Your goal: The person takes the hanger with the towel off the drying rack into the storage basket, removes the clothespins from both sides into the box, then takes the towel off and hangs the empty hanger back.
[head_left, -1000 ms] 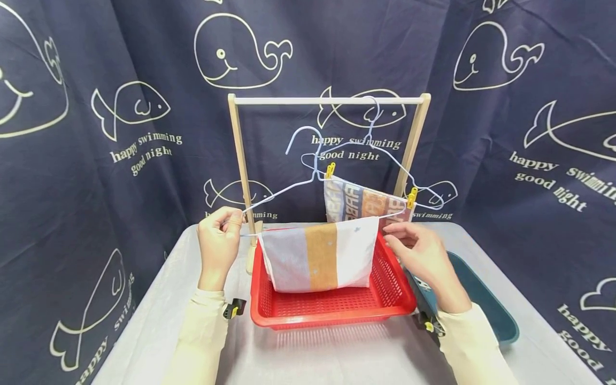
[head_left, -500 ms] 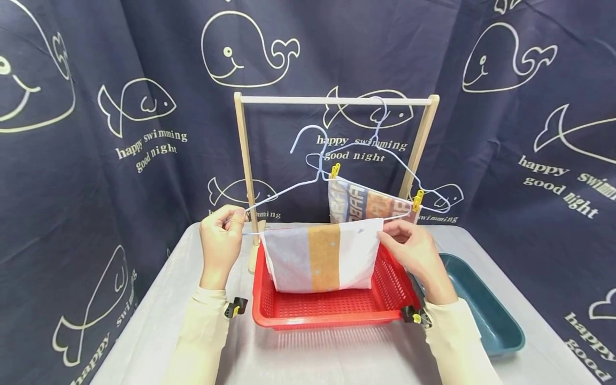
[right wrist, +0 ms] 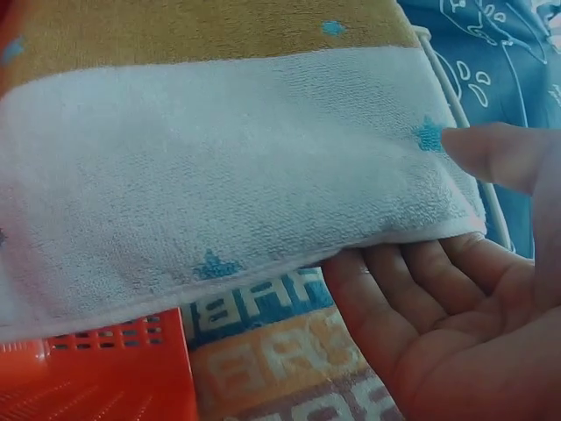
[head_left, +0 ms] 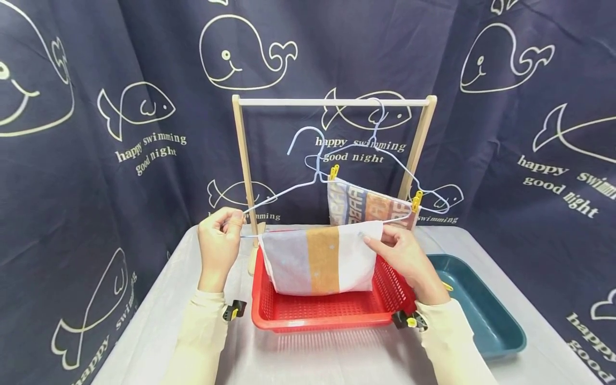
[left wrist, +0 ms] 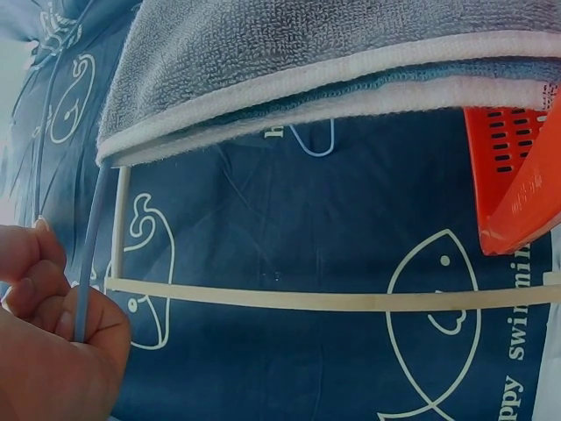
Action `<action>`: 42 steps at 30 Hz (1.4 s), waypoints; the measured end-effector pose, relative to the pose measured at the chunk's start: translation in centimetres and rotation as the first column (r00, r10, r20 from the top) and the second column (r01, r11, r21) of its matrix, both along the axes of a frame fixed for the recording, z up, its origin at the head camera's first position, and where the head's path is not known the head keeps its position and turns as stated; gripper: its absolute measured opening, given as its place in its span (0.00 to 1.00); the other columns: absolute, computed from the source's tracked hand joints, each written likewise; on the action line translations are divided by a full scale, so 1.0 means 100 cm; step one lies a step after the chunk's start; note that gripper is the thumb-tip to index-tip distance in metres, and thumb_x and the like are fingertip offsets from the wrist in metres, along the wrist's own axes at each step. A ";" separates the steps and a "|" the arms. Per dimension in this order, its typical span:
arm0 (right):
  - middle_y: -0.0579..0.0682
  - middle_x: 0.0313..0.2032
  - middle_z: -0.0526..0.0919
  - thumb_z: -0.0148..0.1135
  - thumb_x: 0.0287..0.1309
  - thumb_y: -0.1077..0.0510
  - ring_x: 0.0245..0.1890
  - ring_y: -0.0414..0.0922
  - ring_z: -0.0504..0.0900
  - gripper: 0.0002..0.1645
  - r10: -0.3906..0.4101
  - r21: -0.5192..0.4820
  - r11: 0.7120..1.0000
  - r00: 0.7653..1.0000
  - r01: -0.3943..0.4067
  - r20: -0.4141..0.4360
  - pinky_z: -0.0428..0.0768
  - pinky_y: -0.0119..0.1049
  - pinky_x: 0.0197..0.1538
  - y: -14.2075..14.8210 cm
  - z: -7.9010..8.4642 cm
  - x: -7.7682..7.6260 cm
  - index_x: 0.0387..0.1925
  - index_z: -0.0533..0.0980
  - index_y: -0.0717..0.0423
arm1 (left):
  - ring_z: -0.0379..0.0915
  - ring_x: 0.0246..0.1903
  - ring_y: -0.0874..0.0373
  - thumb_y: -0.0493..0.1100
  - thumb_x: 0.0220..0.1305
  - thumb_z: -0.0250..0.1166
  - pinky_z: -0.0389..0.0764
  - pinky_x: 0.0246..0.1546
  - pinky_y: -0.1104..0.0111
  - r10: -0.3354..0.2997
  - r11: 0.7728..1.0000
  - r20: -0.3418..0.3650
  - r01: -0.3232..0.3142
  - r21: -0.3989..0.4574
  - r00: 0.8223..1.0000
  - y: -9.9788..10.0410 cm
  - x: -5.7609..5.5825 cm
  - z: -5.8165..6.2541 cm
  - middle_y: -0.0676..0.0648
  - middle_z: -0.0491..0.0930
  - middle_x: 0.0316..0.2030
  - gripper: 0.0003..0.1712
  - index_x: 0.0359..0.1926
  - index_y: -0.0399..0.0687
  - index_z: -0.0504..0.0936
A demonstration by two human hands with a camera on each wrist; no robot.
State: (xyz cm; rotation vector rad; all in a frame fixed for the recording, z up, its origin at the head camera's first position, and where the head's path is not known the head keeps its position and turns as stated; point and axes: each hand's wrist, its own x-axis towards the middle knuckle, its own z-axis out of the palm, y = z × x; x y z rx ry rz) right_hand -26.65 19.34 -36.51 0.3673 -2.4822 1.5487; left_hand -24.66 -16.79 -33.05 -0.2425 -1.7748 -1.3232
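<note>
My left hand (head_left: 218, 248) grips the left end of a light blue wire hanger (head_left: 291, 187); in the left wrist view its fingers curl round the hanger wire (left wrist: 91, 254). Folded over the hanger's lower bar is a small towel (head_left: 322, 262) with grey, mustard and white bands and blue stars. At the towel's upper right corner, my right hand (head_left: 406, 262) pinches the white band, thumb in front and fingers behind. The right wrist view shows the thumb (right wrist: 491, 156) beside a blue star, with the other fingers partly hidden behind the towel's edge.
A red perforated basket (head_left: 332, 322) stands below the towel. Behind is a wooden rack (head_left: 289, 102) bearing another hanger (head_left: 377, 133), with a patterned towel (head_left: 368, 203) held by yellow clips (head_left: 416, 201). At right lies a teal tray (head_left: 500, 321) with something yellow inside.
My right hand has moved left from beside the towel onto its upper right corner and now pinches it. The left hand keeps its grip on the hanger.
</note>
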 end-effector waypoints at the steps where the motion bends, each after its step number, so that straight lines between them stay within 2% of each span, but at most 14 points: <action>1: 0.57 0.47 0.86 0.72 0.63 0.53 0.40 0.41 0.87 0.20 0.014 -0.017 1.000 1.000 -0.013 0.012 0.83 0.32 0.45 -0.001 -0.001 0.000 0.52 0.84 0.61 | 0.53 0.17 0.72 0.25 0.64 0.63 0.53 0.20 0.76 -0.005 1.000 -0.001 0.005 0.003 1.000 0.002 0.004 0.003 0.51 0.67 0.14 0.09 0.26 0.26 0.83; 4: 0.58 0.46 0.87 0.72 0.63 0.53 0.39 0.42 0.87 0.21 0.051 -0.053 0.997 0.997 -0.048 0.057 0.84 0.34 0.45 -0.004 -0.001 -0.001 0.53 0.83 0.62 | 0.52 0.17 0.73 0.25 0.64 0.63 0.52 0.19 0.76 -0.015 1.000 -0.009 0.015 0.001 1.000 0.005 0.012 0.011 0.52 0.66 0.14 0.09 0.26 0.25 0.83; 8: 0.58 0.40 0.90 0.71 0.64 0.53 0.37 0.44 0.88 0.22 0.086 -0.087 0.993 0.990 -0.076 0.112 0.85 0.37 0.43 -0.006 0.000 -0.002 0.53 0.82 0.65 | 0.52 0.16 0.73 0.25 0.64 0.63 0.52 0.19 0.76 -0.009 1.000 -0.017 0.009 0.001 1.000 0.006 0.016 0.014 0.54 0.65 0.14 0.10 0.25 0.26 0.82; 21: 0.57 0.36 0.90 0.72 0.63 0.52 0.33 0.43 0.86 0.21 0.022 -0.046 0.999 0.995 -0.018 0.097 0.84 0.35 0.38 -0.004 0.001 0.004 0.49 0.85 0.65 | 0.53 0.17 0.72 0.24 0.65 0.62 0.52 0.19 0.76 -0.028 0.999 -0.015 0.029 0.014 0.999 0.010 0.016 0.013 0.51 0.67 0.14 0.10 0.26 0.25 0.82; 31: 0.54 0.36 0.89 0.72 0.63 0.54 0.34 0.45 0.83 0.16 -0.009 0.085 0.996 0.998 0.004 0.067 0.81 0.35 0.38 0.000 -0.002 0.004 0.47 0.86 0.62 | 0.52 0.16 0.74 0.24 0.64 0.61 0.52 0.19 0.77 -0.026 1.000 -0.022 0.026 0.011 0.999 0.011 0.016 0.012 0.50 0.67 0.14 0.09 0.27 0.24 0.82; 36: 0.53 0.34 0.89 0.72 0.62 0.56 0.34 0.45 0.82 0.13 -0.004 0.142 0.990 0.999 -0.001 0.040 0.80 0.36 0.38 0.001 -0.003 0.004 0.43 0.87 0.61 | 0.52 0.16 0.74 0.23 0.65 0.61 0.51 0.18 0.77 -0.029 0.999 -0.029 0.029 0.023 0.999 0.011 0.017 0.013 0.49 0.70 0.15 0.10 0.26 0.24 0.82; 42: 0.51 0.32 0.89 0.72 0.62 0.55 0.31 0.44 0.82 0.12 -0.005 0.190 0.982 0.999 -0.004 0.045 0.80 0.38 0.37 0.002 -0.002 0.006 0.40 0.87 0.60 | 0.53 0.16 0.73 0.23 0.64 0.60 0.52 0.18 0.78 -0.026 0.998 -0.030 0.028 0.052 0.999 0.011 0.016 0.014 0.51 0.74 0.17 0.10 0.26 0.24 0.82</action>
